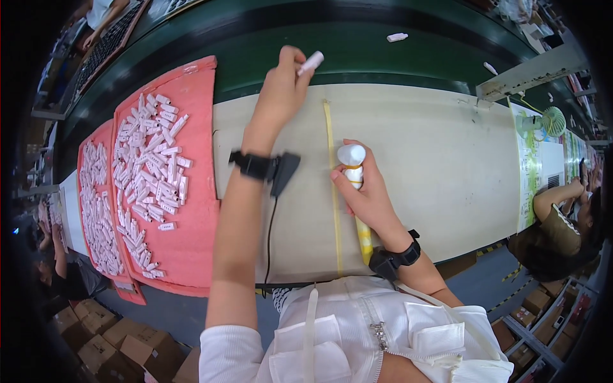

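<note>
My left hand (285, 89) is raised over the near edge of the green conveyor belt (268, 60). Pinched between its fingers is a small pale pink tube-shaped piece (311, 62). Lower and to the right, my right hand (371, 195) is wrapped around a stick (364, 237) with a rounded white head and yellow wrapping on its shaft. The stick stands over the beige worktop (440, 179), right of a yellow tape line (332, 166). Many similar pale pink pieces (150, 159) lie heaped on a pink tray (195, 246) at the left.
A second pink tray (103, 137) with more pieces lies farther left. Single pieces, one a white-pink tube (396, 37), rest on the belt. A metal bracket (533, 73) and small green fan (553, 121) stand at right. Co-workers sit at both sides; cardboard boxes (105, 351) are lower left.
</note>
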### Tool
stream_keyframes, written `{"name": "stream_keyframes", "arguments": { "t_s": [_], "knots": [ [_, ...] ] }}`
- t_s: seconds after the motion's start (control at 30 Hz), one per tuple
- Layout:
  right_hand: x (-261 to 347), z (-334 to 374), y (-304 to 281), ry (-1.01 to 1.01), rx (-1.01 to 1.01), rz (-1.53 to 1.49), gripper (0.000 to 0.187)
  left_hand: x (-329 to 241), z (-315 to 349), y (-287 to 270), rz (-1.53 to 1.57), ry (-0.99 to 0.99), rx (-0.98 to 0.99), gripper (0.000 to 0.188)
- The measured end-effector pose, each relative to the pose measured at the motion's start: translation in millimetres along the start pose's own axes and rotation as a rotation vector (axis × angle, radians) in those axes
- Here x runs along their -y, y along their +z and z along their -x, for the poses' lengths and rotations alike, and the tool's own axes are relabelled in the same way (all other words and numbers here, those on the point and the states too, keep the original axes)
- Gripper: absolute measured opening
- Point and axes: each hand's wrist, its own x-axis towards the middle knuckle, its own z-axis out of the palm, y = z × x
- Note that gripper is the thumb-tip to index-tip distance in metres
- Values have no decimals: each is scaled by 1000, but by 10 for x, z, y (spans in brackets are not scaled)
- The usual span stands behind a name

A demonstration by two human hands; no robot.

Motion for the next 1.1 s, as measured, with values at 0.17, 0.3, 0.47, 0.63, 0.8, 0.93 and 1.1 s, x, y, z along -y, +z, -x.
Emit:
{"name": "stream_keyframes", "arguments": {
  "t_s": [0.17, 0.3, 0.47, 0.63, 0.8, 0.93, 1.1],
  "knots": [
    [62, 56, -4, 1, 28, -27, 48, -367, 1161, -89, 108, -96, -49, 19],
    [96, 66, 41, 39, 98, 20, 47, -416, 1616, 41, -132, 56, -141, 20],
    [162, 87, 92, 48, 148, 225, 46, -363, 1774, 115, -70, -30, -175, 22],
    [235, 115, 89, 62, 173, 324, 46, -298, 1779, 124, -10, -17, -183, 19],
    [118, 141, 180, -110, 102, 327, 44, -275, 1774, 129, 3, 19, -197, 15],
    [19, 105, 206, -181, 86, 349, 43, -276, 1769, 129, 7, 27, -205, 16],
    [64, 48, 112, -23, -33, 235, 47, -322, 1758, 87, 4, 27, -204, 21]
  ]
}}
